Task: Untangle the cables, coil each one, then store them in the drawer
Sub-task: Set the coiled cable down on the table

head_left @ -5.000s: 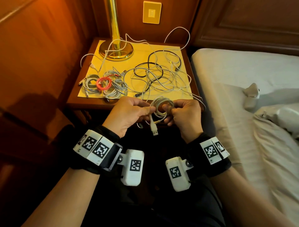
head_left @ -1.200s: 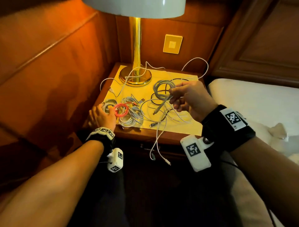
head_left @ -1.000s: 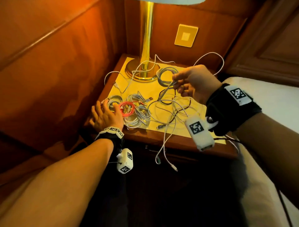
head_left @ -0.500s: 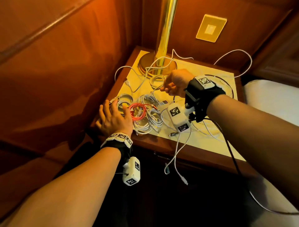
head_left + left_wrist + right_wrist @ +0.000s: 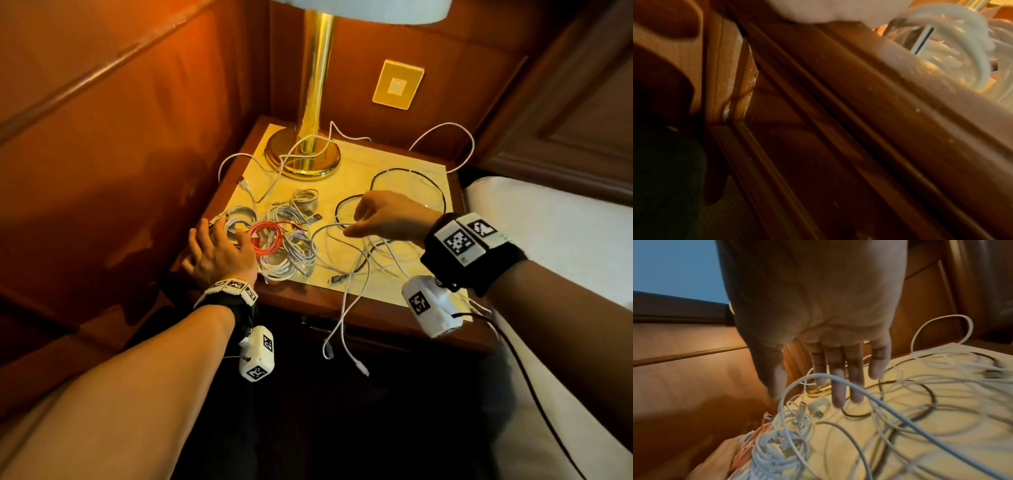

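Note:
Several coiled white cables (image 5: 291, 253) and a red coil (image 5: 267, 238) lie at the front left of the nightstand top (image 5: 342, 178). A small white coil (image 5: 306, 200) lies alone near the lamp base. My left hand (image 5: 214, 236) rests flat on the front-left corner, fingers straight over one white coil (image 5: 962, 40). A loose tangle of white cables (image 5: 370, 253) and a black cable (image 5: 411, 171) covers the right half. My right hand (image 5: 352, 222) hovers over it with straight fingers (image 5: 838, 394), holding nothing. A white cable loop (image 5: 838, 379) arcs just under them.
A brass lamp base (image 5: 303, 161) stands at the back left with a cable draped over it. Two cable ends (image 5: 342, 335) hang over the nightstand's front edge (image 5: 376, 315). Wood panelling closes off the left, and a white bed (image 5: 548, 240) lies to the right.
My right hand carried the white coil left, left it lying near the lamp base, and came back empty over the loose tangle. The left hand has stayed on the corner.

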`<action>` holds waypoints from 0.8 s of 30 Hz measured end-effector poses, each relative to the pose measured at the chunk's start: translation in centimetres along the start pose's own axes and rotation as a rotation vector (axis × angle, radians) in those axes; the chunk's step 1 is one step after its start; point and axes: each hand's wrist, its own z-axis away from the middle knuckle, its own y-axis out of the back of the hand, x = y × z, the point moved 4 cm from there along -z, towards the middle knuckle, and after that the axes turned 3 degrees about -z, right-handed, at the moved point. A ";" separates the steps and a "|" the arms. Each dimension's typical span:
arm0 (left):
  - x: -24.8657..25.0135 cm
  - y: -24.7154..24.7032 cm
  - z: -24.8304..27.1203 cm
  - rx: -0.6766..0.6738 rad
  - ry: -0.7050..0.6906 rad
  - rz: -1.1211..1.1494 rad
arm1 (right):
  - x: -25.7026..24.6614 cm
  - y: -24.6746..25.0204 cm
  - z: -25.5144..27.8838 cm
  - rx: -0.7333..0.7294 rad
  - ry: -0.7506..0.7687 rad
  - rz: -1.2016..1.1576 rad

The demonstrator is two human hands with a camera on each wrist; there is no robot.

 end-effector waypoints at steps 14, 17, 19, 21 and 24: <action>0.2 2.5 -1.3 -0.480 0.204 0.332 | 2.1 5.7 10.5 0.458 0.165 -0.635; 3.0 5.1 -1.1 -0.427 0.342 0.468 | 1.0 8.4 12.1 0.521 0.187 -0.725; 7.1 8.3 0.1 -0.370 0.278 0.623 | 0.1 10.1 12.9 0.570 0.188 -0.776; 12.0 11.0 2.0 -0.465 0.096 0.813 | -0.8 11.7 13.7 0.615 0.192 -0.811; 18.6 14.0 5.7 -0.759 -0.233 0.929 | -2.7 13.6 15.0 0.652 0.225 -0.858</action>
